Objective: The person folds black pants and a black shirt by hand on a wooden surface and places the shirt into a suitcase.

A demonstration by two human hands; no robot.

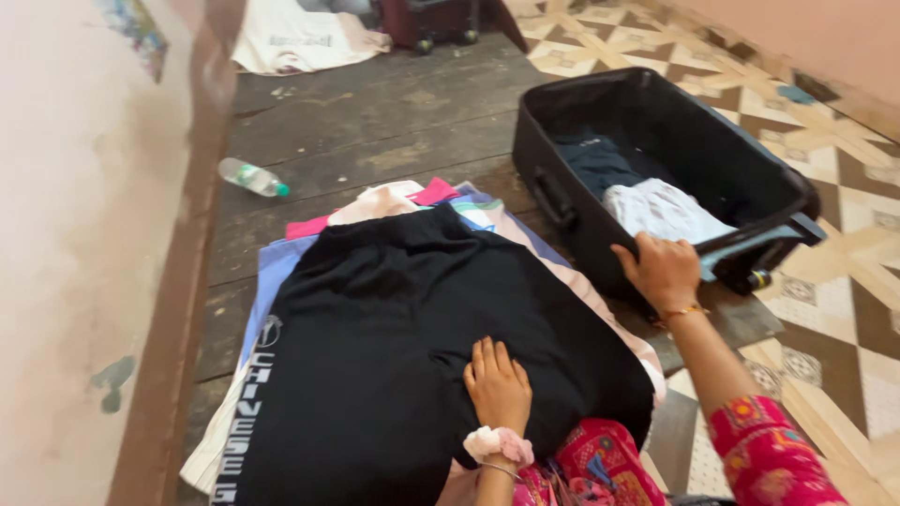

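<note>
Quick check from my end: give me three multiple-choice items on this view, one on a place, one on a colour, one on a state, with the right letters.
1. Where does the right hand rest?
A. on the suitcase rim
B. on the water bottle
C. on the wall

2. What colour is the top garment of the pile?
A. white
B. black
C. pink

3. The suitcase is:
A. zipped shut
B. open, clothes inside
C. open, nothing inside

Answers: 1 A, fingers lie over its near edge. 2 B, the left hand presses on black cloth. 3 B, dark and white clothes show inside.
</note>
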